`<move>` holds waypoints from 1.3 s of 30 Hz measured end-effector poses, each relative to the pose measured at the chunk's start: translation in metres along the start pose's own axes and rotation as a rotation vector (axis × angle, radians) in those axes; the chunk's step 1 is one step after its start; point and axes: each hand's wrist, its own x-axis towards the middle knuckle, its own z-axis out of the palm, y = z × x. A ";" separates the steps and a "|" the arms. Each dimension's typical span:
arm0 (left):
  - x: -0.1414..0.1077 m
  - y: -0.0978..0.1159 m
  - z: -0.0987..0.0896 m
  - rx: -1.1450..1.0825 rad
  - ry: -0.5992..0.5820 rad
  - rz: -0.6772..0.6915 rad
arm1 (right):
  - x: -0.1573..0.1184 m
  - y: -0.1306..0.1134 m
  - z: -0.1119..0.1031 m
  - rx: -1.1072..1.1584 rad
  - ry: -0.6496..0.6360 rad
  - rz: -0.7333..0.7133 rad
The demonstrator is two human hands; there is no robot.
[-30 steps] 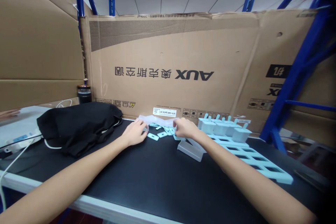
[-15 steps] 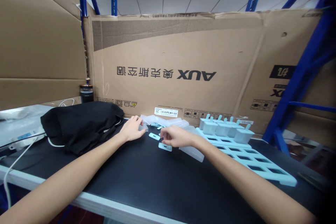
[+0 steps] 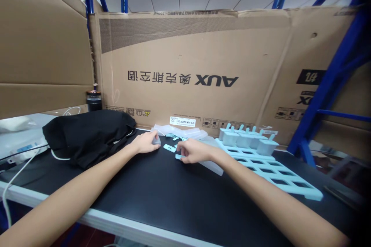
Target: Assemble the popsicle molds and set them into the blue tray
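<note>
My left hand (image 3: 146, 142) is closed around a small translucent piece (image 3: 157, 141), partly hidden by the fingers. Bent fingers of my right hand (image 3: 191, 151) are pinched on a light blue slotted piece (image 3: 179, 156) at the black tabletop (image 3: 162, 200). Another light blue slotted piece (image 3: 169, 148) lies flat between the hands. Behind them are clear plastic sleeves (image 3: 193, 134) with several blue parts (image 3: 176, 137) among them. To the right, a light blue rack (image 3: 307, 190) with rectangular openings holds several blue molds with upright sticks (image 3: 266, 146) at its far end.
A black cloth bundle (image 3: 87, 135) lies on the left, beside white cables (image 3: 14, 183) and plastic bags (image 3: 21, 139). A dark jar (image 3: 94, 101) stands behind it. Large cardboard (image 3: 185, 46) walls the back, with blue shelf posts (image 3: 327, 85) at the right.
My right hand has lowered onto the nearer blue slotted piece, now mostly covered by its fingers. My left hand stays nearly in place. The view has shifted slightly.
</note>
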 end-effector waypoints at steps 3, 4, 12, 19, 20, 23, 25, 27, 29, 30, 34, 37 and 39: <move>-0.001 0.003 0.000 -0.072 0.049 0.073 | 0.000 0.002 -0.001 0.021 0.067 -0.003; -0.002 0.004 0.000 -0.108 0.076 0.115 | 0.001 0.002 -0.002 0.058 0.104 -0.013; -0.007 0.023 0.002 -0.328 0.293 0.460 | 0.010 -0.015 -0.001 0.879 0.487 0.030; -0.008 0.028 0.008 -0.320 0.384 0.672 | 0.017 -0.028 0.016 1.208 0.479 0.066; -0.008 0.027 0.009 -0.312 0.375 0.677 | 0.018 -0.028 0.017 1.229 0.477 0.080; -0.011 0.027 0.008 -0.298 0.340 0.666 | 0.019 -0.032 0.020 1.244 0.495 0.124; -0.013 0.028 0.006 -0.298 0.308 0.640 | 0.019 -0.038 0.023 1.233 0.501 0.149; -0.016 0.031 0.003 -0.302 0.269 0.603 | 0.018 -0.044 0.025 1.220 0.474 0.164; -0.017 0.032 0.000 -0.289 0.234 0.566 | 0.018 -0.048 0.028 1.204 0.401 0.160; -0.017 0.033 -0.001 -0.275 0.226 0.548 | 0.018 -0.048 0.028 1.187 0.354 0.151; -0.016 0.031 -0.005 -0.212 0.257 0.462 | 0.021 -0.031 0.019 0.896 0.249 0.126; -0.015 0.029 -0.008 -0.169 0.270 0.395 | 0.028 -0.006 0.007 0.235 0.315 0.114; -0.015 0.028 -0.009 -0.138 0.264 0.365 | 0.037 0.010 0.001 -0.159 0.299 0.112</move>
